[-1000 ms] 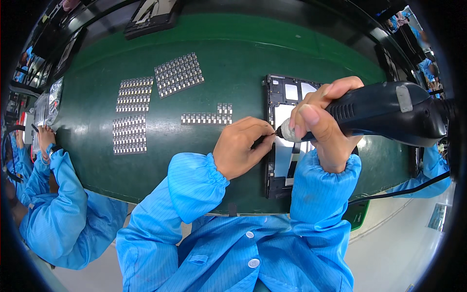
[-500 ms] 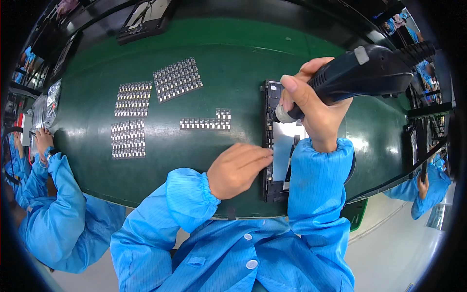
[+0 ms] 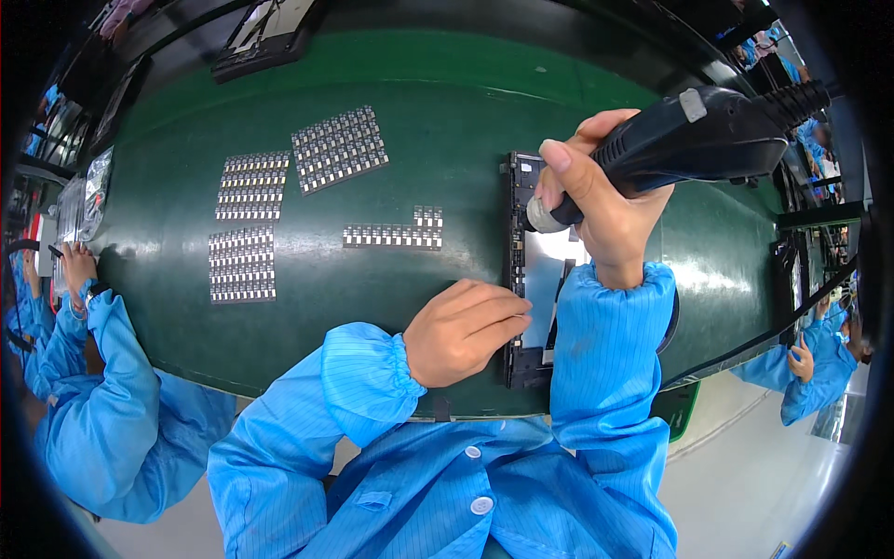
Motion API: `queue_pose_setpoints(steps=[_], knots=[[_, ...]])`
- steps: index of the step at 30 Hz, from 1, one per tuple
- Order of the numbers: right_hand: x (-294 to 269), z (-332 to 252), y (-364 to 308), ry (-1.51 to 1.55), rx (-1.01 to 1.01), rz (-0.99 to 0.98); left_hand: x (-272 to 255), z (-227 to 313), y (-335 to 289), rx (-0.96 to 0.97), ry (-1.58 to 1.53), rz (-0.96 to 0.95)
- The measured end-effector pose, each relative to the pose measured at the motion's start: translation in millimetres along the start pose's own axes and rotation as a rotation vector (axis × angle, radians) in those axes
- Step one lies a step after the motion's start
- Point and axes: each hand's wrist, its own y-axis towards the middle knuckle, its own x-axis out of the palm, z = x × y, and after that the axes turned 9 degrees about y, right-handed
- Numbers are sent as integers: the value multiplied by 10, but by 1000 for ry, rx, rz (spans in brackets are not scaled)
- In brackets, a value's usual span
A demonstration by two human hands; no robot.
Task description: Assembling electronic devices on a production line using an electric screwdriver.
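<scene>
My right hand (image 3: pixel 610 200) is wrapped round a black corded electric screwdriver (image 3: pixel 694 144), its ribbed cable end toward the right. Its pale nose end (image 3: pixel 548 216) points down-left over a dark rectangular device (image 3: pixel 514 172) with a shiny pale panel (image 3: pixel 538 279). The very tip is hidden. My left hand (image 3: pixel 466 334) rests at the device's left edge, fingers pinched together over it. Whatever those fingers hold, if anything, is too small to make out. My right forearm covers much of the device's right side.
Left on the green table (image 3: pixel 447 140) lie three sheets of small black-and-white pieces (image 3: pixel 251 186), (image 3: pixel 242 265), (image 3: pixel 340 149); a partial sheet (image 3: pixel 391 237) lies nearer. A co-worker (image 3: pixel 112 410) sits at left. Another device (image 3: pixel 265 37) stands at the back; another person (image 3: pixel 810 363) is at right.
My left hand has shifted slightly right, its fingertips now over the device's left edge. The right hand and screwdriver have hardly moved.
</scene>
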Motion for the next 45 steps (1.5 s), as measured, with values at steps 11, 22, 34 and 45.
queue_pose_setpoints(steps=[11, 22, 34, 45], knots=[[94, 5, -69, -124, 12, -76, -52, 227, -40, 127, -53, -110], [-115, -266, 13, -103, -33, 37, 48, 305, -57, 232, 285, -265], [-353, -103, -470, 3, 145, 172, 209, -2020, 1527, -76, 779, -162], [-350, -69, -425, 32, 186, 278, -1665, -2552, 1415, -246, 1318, -523]])
